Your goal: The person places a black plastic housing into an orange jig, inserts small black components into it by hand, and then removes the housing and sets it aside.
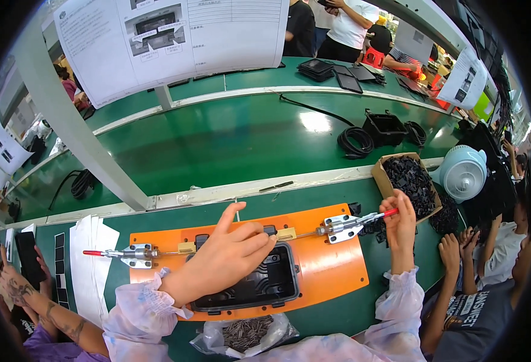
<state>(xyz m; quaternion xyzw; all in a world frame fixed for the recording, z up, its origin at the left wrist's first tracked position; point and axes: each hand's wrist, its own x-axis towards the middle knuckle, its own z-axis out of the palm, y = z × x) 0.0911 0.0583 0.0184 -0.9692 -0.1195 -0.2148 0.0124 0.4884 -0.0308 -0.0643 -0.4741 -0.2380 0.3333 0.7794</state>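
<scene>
Over the box (271,276): left hand (226,259) curled, grip unclear.
Right of the box, a handle (390,212) is pinched by the right hand (402,224), seemingly for leverage.

A flat orange fixture board (335,265) lay on the green tabletop (338,317), an open rectangular black plastic box (274,274) on its middle. A silver, red-handled metal toggle clamp (138,256) sat left of the box, a matching right-hand clamp (341,228) to its right. Before the board lay a clear plastic bag (208,338) (small grey metal pieces (247,332) in it). Behind the board's right end was a brown cardboard box (382,176), with a pale-blue round fan (463,180) to its right; white paper sheets (90,259) lay left of the board.
</scene>
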